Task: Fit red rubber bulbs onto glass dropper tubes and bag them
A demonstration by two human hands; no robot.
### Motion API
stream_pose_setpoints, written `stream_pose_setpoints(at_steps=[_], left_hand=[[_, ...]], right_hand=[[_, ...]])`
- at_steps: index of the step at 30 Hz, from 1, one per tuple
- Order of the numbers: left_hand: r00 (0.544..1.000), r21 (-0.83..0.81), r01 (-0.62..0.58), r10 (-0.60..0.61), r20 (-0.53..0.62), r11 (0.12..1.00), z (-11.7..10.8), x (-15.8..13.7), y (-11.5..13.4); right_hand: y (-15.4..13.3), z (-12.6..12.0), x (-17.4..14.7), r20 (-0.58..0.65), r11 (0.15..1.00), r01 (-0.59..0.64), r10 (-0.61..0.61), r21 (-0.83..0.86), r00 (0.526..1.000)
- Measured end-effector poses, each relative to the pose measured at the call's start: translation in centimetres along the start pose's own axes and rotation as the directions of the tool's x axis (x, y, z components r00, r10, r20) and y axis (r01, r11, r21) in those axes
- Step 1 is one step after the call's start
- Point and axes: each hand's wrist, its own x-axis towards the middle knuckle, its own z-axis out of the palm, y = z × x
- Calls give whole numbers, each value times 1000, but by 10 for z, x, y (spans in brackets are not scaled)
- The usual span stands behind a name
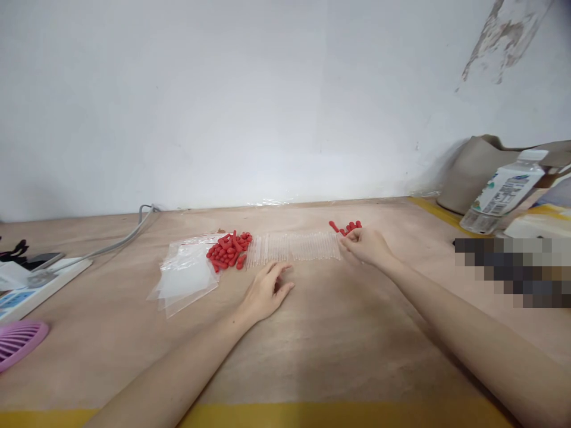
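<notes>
In the head view, a row of thin clear sticks (307,246) lies on the desk (321,351) between the hands, just beyond the left hand (264,294), whose fingers are loosely spread. The right hand (368,245) has its fingertips drawn together at the row's right end; whether they pinch a stick, I cannot tell. Red pieces (227,251) heap beside overlapping flat clear bags (187,276); a capped bottle (504,193) leans rightward, its contents unclear.
</notes>
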Motion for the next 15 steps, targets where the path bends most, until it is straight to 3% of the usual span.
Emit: stream_pose_setpoints(at_steps=[3,9,15], left_hand=[[1000,-1,3,-3,18,1000,-1,0,1],[999,-10,10,-9,40,1000,-1,1,1],[999,-2,21,-21,47,1000,0,2,0]], right_hand=[[15,5,18,-102,974,-135,117,-184,988],[29,22,23,-119,938,-120,85,-326,989],[35,24,29,-84,903,-153,130,-402,988]])
